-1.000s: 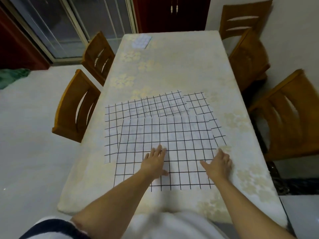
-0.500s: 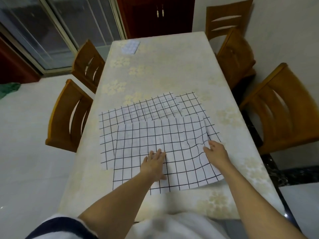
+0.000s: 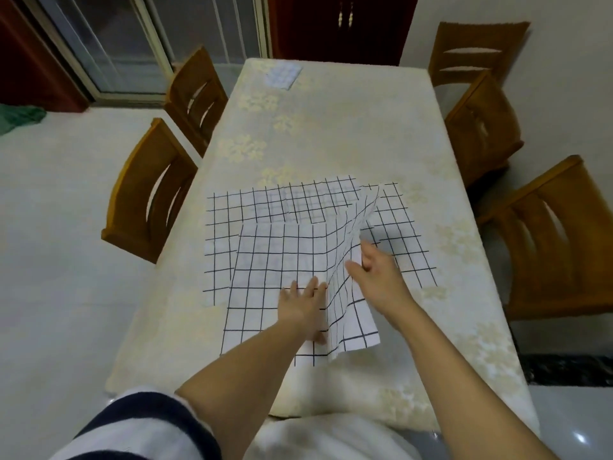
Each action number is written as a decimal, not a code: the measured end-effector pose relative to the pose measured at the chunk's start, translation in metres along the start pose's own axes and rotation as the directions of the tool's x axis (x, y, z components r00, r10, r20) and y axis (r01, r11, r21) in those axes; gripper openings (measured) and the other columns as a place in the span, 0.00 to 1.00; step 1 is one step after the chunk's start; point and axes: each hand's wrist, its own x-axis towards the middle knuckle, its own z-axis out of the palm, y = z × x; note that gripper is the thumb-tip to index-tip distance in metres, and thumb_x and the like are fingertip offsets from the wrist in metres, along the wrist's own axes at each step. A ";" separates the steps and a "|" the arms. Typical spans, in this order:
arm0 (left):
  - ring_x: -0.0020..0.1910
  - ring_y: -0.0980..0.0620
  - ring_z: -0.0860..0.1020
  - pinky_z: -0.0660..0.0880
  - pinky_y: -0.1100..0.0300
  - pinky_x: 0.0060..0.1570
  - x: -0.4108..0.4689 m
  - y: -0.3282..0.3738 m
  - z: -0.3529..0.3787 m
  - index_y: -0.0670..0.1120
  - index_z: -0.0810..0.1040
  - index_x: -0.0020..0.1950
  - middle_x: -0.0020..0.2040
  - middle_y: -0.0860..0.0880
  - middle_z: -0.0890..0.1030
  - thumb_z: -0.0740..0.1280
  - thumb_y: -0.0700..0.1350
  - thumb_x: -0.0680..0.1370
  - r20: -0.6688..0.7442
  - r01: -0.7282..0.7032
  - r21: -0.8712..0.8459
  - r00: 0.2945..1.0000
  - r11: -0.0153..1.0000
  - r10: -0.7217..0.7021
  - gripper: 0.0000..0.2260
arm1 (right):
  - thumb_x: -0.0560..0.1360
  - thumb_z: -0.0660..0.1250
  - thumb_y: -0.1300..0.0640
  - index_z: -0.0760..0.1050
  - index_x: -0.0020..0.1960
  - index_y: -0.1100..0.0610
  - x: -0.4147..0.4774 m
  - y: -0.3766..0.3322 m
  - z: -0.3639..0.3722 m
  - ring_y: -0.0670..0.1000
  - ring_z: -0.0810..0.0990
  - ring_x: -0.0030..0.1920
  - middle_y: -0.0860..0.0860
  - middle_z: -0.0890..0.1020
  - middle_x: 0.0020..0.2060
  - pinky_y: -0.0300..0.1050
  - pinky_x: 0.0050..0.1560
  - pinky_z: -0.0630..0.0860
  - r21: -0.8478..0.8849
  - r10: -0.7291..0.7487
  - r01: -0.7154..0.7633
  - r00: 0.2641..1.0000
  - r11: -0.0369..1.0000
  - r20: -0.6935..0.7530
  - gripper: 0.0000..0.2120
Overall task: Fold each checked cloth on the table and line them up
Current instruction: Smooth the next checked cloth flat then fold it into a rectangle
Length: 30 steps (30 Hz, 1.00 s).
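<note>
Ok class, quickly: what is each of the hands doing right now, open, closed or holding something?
Left hand: open, fingers flat on the top checked cloth.
Right hand: holding that cloth's lifted right edge.

The top cloth [image 3: 282, 257], white with a black grid, lies near the front edge of the bench [image 3: 348, 127]. Its left half is flat and its right half is lifted, curling leftward. Beneath it, spread flat, the left cloth [image 3: 225, 227] shows beside and behind it, and the right cloth [image 3: 398, 240] shows opposite. A small folded cloth [image 3: 283, 75] sits at the far end.
</note>
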 end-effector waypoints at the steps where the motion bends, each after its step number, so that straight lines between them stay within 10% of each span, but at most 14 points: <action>1: 0.81 0.36 0.45 0.49 0.39 0.78 0.000 -0.002 -0.001 0.54 0.36 0.82 0.83 0.52 0.39 0.69 0.53 0.79 0.004 -0.011 0.008 1.000 1.000 0.011 0.46 | 0.80 0.64 0.59 0.74 0.66 0.49 0.002 0.001 0.007 0.49 0.65 0.33 0.49 0.67 0.28 0.42 0.39 0.67 -0.017 0.007 -0.007 1.000 1.000 0.012 0.16; 15: 0.82 0.43 0.43 0.45 0.46 0.80 -0.023 -0.130 0.018 0.48 0.44 0.83 0.83 0.48 0.42 0.55 0.52 0.85 -0.121 -0.060 -0.219 0.992 0.974 0.034 0.30 | 0.81 0.61 0.56 0.54 0.80 0.50 0.019 -0.024 0.152 0.42 0.68 0.27 0.47 0.68 0.29 0.30 0.28 0.66 -0.301 0.041 0.021 0.979 0.953 0.199 0.30; 22: 0.82 0.43 0.47 0.48 0.48 0.80 -0.031 -0.201 0.042 0.44 0.45 0.83 0.83 0.46 0.44 0.53 0.54 0.86 -0.104 -0.014 -0.272 0.994 0.962 -0.015 0.30 | 0.81 0.60 0.51 0.51 0.81 0.56 0.028 -0.002 0.223 0.48 0.76 0.39 0.46 0.73 0.35 0.47 0.45 0.78 -0.489 0.182 -0.008 0.934 0.872 0.308 0.32; 25: 0.82 0.44 0.46 0.47 0.50 0.80 -0.035 -0.214 0.046 0.45 0.45 0.83 0.83 0.47 0.44 0.54 0.50 0.86 -0.075 -0.030 -0.236 0.997 0.971 0.012 0.29 | 0.81 0.62 0.44 0.50 0.80 0.56 0.028 0.010 0.240 0.43 0.78 0.37 0.47 0.79 0.34 0.38 0.43 0.75 -0.469 0.248 -0.067 0.908 0.881 0.337 0.35; 30: 0.82 0.42 0.46 0.48 0.48 0.80 -0.038 -0.222 0.047 0.46 0.45 0.83 0.83 0.49 0.44 0.52 0.48 0.86 -0.078 -0.057 -0.214 0.996 0.975 0.041 0.28 | 0.81 0.62 0.45 0.56 0.79 0.54 0.021 0.026 0.228 0.52 0.67 0.72 0.51 0.69 0.72 0.44 0.70 0.65 -0.590 0.064 0.111 0.961 0.800 0.269 0.31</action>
